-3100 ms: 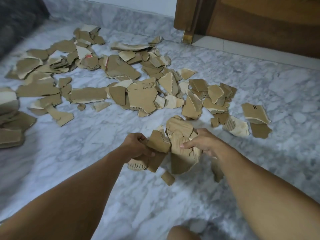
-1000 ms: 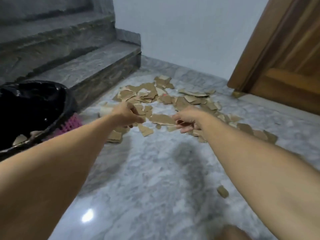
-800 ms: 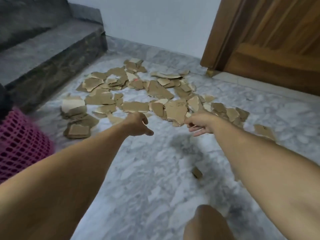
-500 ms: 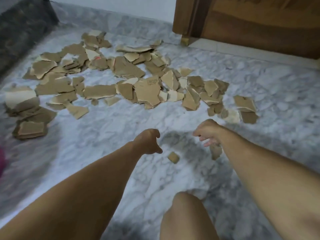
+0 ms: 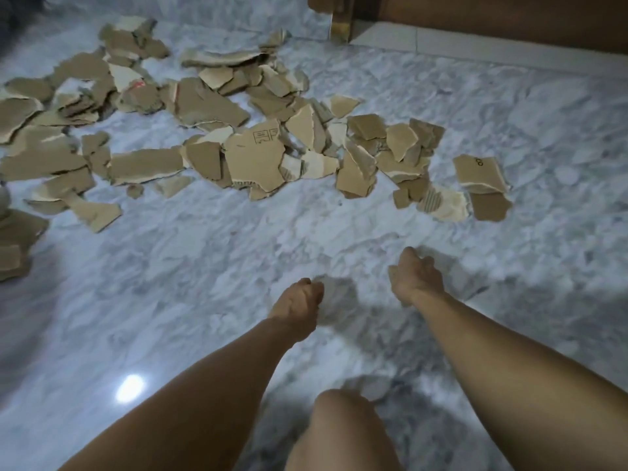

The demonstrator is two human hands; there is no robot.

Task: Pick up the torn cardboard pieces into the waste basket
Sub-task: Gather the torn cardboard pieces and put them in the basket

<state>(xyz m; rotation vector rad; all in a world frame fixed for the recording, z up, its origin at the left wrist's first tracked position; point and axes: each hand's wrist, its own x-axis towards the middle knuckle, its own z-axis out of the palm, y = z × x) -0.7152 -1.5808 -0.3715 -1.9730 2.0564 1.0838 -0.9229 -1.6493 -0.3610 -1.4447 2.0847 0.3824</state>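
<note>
Torn brown cardboard pieces (image 5: 255,161) lie scattered over the marble floor across the upper half of the head view; the largest has a printed symbol. Two separate pieces (image 5: 482,178) lie off to the right. My left hand (image 5: 299,302) is down at the floor in front of the pile, its fingers bunched together, tips down. The small piece that lay there is hidden under them. My right hand (image 5: 416,277) is closed beside it, and a sliver of cardboard shows at its left edge. The waste basket is out of view.
A wooden door and its frame (image 5: 339,15) stand at the top right, above a pale threshold strip. My knee (image 5: 339,433) rises at the bottom centre. Bare grey marble floor (image 5: 170,300) lies between the pile and me.
The view has swung from the basket and steps back down to the pile. Both hands, empty after the drop, have come down onto the two small pieces lying in front of me and closed.
</note>
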